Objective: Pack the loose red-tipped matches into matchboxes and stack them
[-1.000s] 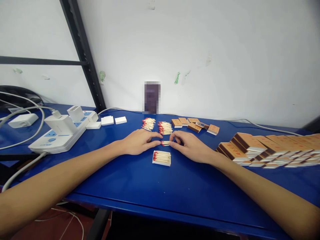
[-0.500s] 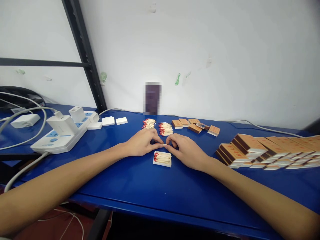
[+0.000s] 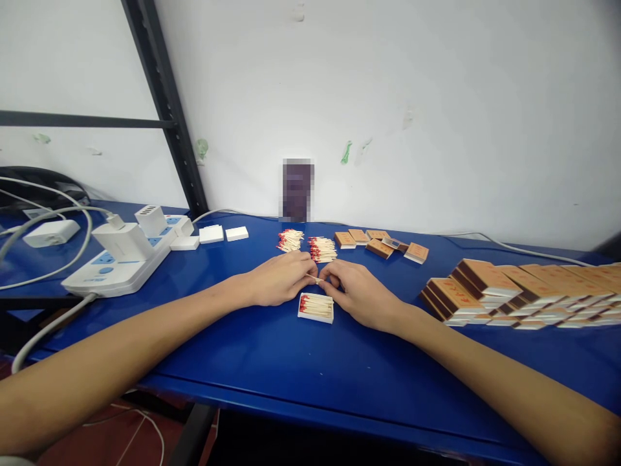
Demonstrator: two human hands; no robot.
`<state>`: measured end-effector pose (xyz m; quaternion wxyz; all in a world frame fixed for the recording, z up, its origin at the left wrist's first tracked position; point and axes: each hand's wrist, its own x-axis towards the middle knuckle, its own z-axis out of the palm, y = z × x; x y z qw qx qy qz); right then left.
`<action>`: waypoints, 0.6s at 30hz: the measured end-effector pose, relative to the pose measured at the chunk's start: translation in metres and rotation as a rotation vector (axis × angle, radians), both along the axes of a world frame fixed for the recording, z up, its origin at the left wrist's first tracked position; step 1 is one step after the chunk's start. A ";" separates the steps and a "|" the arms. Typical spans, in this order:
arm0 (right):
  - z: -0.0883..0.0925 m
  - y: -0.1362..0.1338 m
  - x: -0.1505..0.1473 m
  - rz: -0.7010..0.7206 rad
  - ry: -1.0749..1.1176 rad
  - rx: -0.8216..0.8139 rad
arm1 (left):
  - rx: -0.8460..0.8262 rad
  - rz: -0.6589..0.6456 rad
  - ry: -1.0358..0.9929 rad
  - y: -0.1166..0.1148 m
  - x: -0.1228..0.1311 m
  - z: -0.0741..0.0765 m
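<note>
My left hand and my right hand meet fingertip to fingertip just above an open white matchbox tray full of red-headed matches. Both hands pinch a small bundle of matches between them, fingers curled. Behind the hands lie two loose piles of matches on the blue table.
Several orange matchbox sleeves lie behind the piles. A long stack of closed matchboxes fills the right side. A white power strip with chargers and cables sits at the left, with small white trays beside it. A black shelf post rises behind.
The hands drew closer together over the small bundle of matches and lifted it slightly toward the open tray. The camera shifted a little.
</note>
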<state>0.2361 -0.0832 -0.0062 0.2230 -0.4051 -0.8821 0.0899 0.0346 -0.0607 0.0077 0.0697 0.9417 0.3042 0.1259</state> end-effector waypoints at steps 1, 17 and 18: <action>0.000 0.000 0.000 0.006 0.003 -0.012 | -0.007 -0.006 -0.007 0.000 0.000 0.000; 0.024 -0.030 0.006 0.107 0.039 -0.162 | -0.118 -0.078 -0.025 -0.038 -0.006 0.027; 0.024 -0.031 0.007 0.115 0.033 -0.173 | -0.127 -0.081 -0.026 -0.039 -0.006 0.027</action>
